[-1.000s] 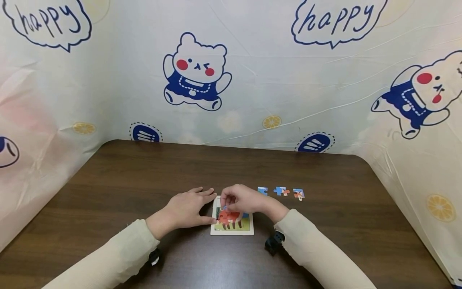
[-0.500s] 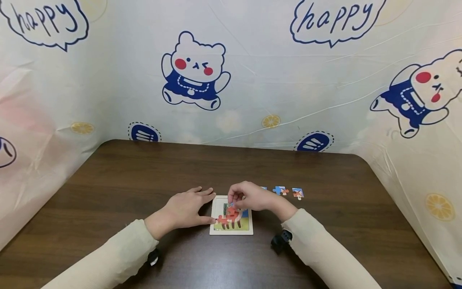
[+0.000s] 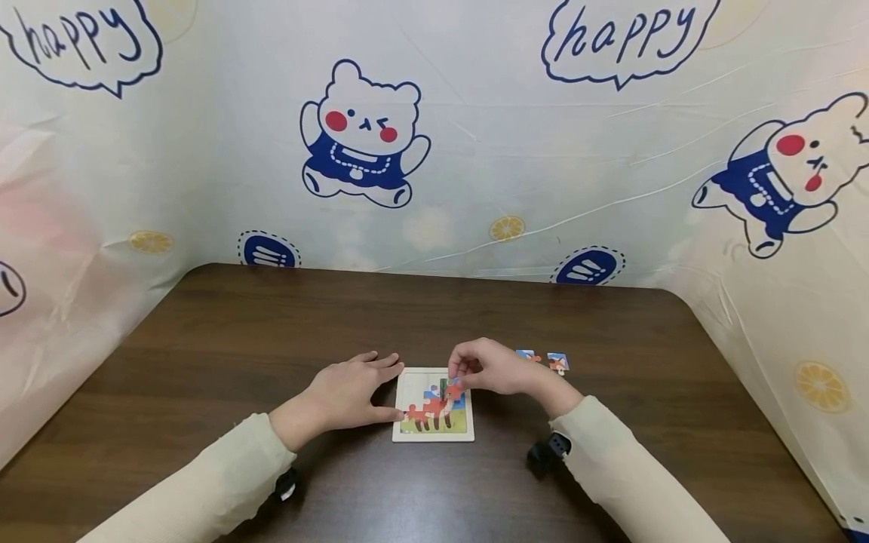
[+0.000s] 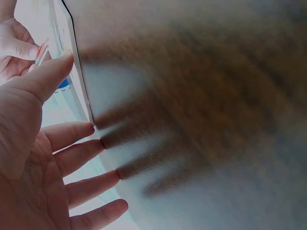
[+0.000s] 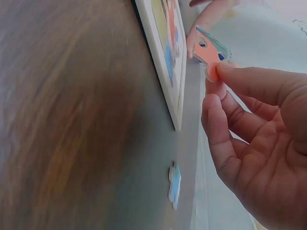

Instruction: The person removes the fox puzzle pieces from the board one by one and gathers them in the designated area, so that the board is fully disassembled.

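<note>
The person's right hand [image 3: 494,368] pinches a small orange-and-green jigsaw piece [image 5: 206,51] over the far right part of a square, white-framed picture puzzle [image 3: 434,438], whose left edge the left hand [image 3: 348,394], fingers extended, touches.

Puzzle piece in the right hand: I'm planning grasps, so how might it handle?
The puzzle piece seems stiff: pinched at one edge by the right hand, it shows no sag. Thin, it's likely light; flat, it probably won't roll.
</note>
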Available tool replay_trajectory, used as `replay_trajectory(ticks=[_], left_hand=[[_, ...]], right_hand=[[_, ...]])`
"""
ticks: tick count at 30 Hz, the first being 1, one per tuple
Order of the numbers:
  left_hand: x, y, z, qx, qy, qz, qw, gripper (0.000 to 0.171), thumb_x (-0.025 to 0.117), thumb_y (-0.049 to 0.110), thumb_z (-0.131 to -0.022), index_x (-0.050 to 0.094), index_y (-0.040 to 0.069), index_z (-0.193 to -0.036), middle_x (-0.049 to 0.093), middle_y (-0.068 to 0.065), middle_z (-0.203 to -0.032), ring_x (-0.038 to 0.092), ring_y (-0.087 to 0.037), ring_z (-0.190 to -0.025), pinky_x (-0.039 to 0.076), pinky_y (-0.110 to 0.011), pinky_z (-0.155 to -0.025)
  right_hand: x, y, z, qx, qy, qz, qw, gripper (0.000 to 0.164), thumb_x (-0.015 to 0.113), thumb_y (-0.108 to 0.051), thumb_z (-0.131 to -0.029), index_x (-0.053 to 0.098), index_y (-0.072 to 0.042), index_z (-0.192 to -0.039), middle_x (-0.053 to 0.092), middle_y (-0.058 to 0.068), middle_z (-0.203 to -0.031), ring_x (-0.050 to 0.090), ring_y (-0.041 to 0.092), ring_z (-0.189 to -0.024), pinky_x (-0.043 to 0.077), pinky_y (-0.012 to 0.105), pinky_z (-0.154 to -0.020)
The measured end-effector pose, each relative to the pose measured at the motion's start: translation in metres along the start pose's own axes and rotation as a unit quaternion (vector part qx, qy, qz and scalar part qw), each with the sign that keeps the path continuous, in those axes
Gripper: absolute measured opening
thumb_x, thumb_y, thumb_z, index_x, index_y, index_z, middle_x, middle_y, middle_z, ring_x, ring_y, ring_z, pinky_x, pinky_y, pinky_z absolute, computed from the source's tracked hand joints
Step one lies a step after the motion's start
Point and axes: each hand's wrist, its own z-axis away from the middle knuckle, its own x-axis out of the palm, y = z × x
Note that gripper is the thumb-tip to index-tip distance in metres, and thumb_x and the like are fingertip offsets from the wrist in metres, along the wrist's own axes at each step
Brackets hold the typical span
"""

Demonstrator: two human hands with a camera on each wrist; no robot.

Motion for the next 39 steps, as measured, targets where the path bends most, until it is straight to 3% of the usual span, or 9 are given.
replay_trajectory(ticks=[8,24,39], left_hand=[[0.0,0.001,0.001,-0.001,0.004,0.0,1.0,0.078,0.071,0.061,-0.082,0.054,0.018,-0.145,0.049,-0.006,-0.152,0.046,-0.036,-0.14,0.051,-0.055,-0.097],[-0.001,0.0,0.001,0.003,0.005,-0.006,1.0,0.079,0.07,0.062,-0.082,0.053,0.018,-0.145,0.048,-0.006,-0.153,0.046,-0.036,-0.14,0.052,-0.055,-0.096],[0.002,-0.001,-0.002,0.001,0.004,-0.006,1.0,0.079,0.069,0.063,-0.082,0.052,0.02,-0.146,0.047,-0.004,-0.154,0.045,-0.036,-0.141,0.051,-0.056,-0.097]], right_hand=[[-0.011,0.008,0.015,0.009,0.006,0.009,1.0,0.003,0.066,-0.003,-0.092,0.066,-0.003,-0.095,0.06,0.001,-0.082,0.053,0.012,-0.077,0.049,0.028,-0.073],[-0.028,0.031,0.043,0.031,0.02,0.016,0.999,0.004,0.067,0.0,-0.091,0.065,0.0,-0.093,0.06,0.001,-0.08,0.053,0.014,-0.076,0.049,0.026,-0.071],[-0.027,0.038,0.044,0.046,0.01,0.001,0.999,0.004,0.065,0.002,-0.091,0.064,0.0,-0.094,0.06,0.002,-0.08,0.052,0.013,-0.073,0.047,0.023,-0.066]])
